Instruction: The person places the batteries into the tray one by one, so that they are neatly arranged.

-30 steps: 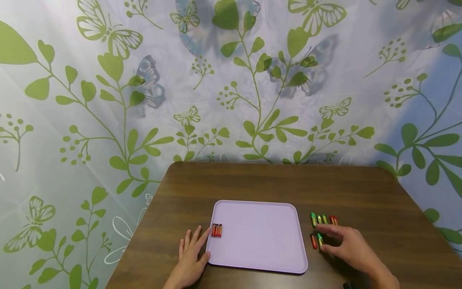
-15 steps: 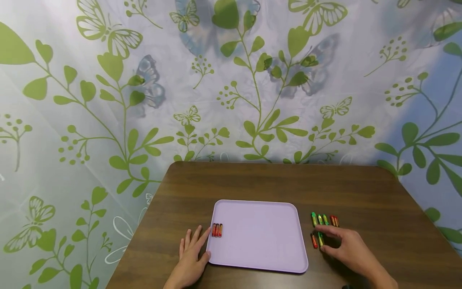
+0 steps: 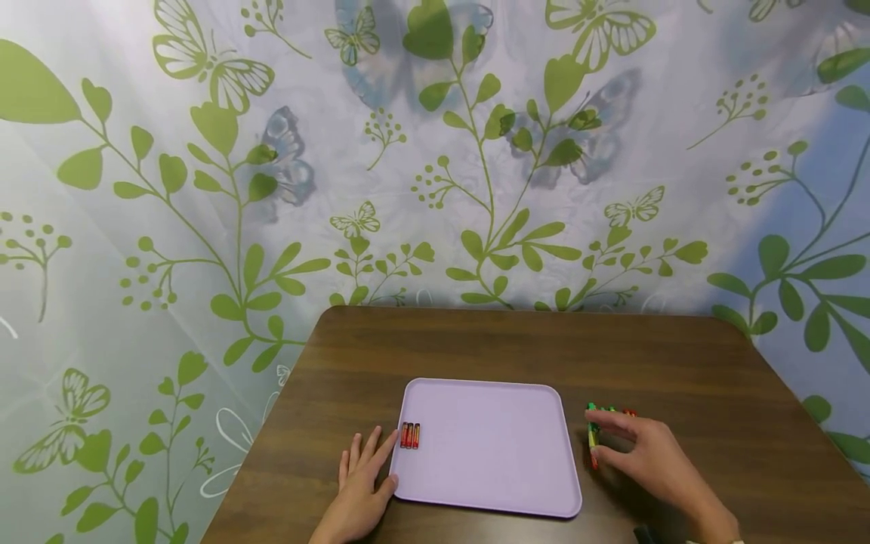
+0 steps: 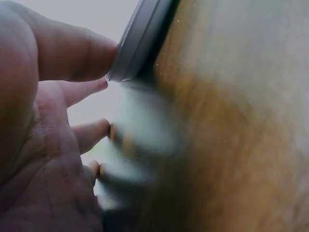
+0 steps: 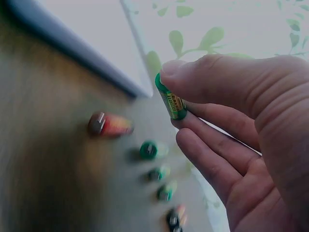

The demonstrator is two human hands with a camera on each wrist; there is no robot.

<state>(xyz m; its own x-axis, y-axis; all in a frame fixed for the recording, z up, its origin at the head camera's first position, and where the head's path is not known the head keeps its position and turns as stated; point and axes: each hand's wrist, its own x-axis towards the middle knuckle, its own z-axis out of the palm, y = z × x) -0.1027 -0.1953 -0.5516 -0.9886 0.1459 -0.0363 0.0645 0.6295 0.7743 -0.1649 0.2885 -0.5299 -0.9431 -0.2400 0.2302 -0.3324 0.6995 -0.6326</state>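
My right hand (image 3: 652,457) pinches a green battery (image 5: 175,104) between thumb and fingers, raised over the table just right of the lavender tray (image 3: 489,446). Below it in the right wrist view lie a red battery (image 5: 113,124) and several green batteries (image 5: 148,150); in the head view the hand hides most of these. My left hand (image 3: 360,491) lies at the tray's left side with fingers spread, its thumb touching the rim (image 4: 130,53). Three red batteries (image 3: 410,436) stand in a row on the tray, by its left edge.
The brown wooden table (image 3: 516,340) reaches back to a hanging cloth (image 3: 408,151) printed with leaves and butterflies. More red batteries (image 3: 630,412) lie behind the right hand, at the far end of the loose group.
My right hand has lifted the green battery off the table and moved slightly left and away with it. The left hand and the tray stay put.
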